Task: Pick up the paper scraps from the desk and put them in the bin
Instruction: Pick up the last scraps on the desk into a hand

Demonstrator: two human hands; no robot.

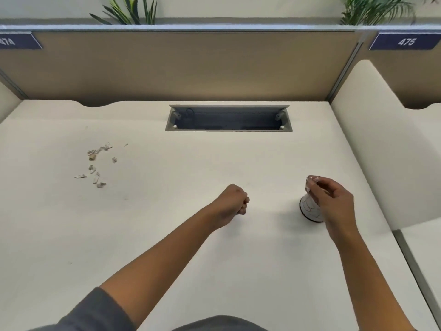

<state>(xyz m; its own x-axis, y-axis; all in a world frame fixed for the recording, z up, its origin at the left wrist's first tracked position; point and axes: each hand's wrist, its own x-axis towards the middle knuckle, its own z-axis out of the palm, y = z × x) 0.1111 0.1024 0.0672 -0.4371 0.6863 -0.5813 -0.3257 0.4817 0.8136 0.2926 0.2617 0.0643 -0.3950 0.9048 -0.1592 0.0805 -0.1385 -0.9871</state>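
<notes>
Right hand [330, 201]: at 4 o'clock on the desk [214, 163], fingers curled round the top of a small white bin [309, 207] standing upright there. Left hand [232, 203]: near centre, closed into a fist; whether it holds anything cannot be told. Paper scraps [96, 163]: loose scatter at 10 o'clock, well apart from both hands. Cable tray [228, 118]: open slot at 12 o'clock. Partition label [405, 41]: "475", at 2 o'clock.

bin [309, 207] mostly behind right hand [334, 201], left sign [16, 41] cropped

Tan partition [191, 65], blue number plates [405, 41], plants [128, 10] behind, cable tray [229, 119]
</notes>
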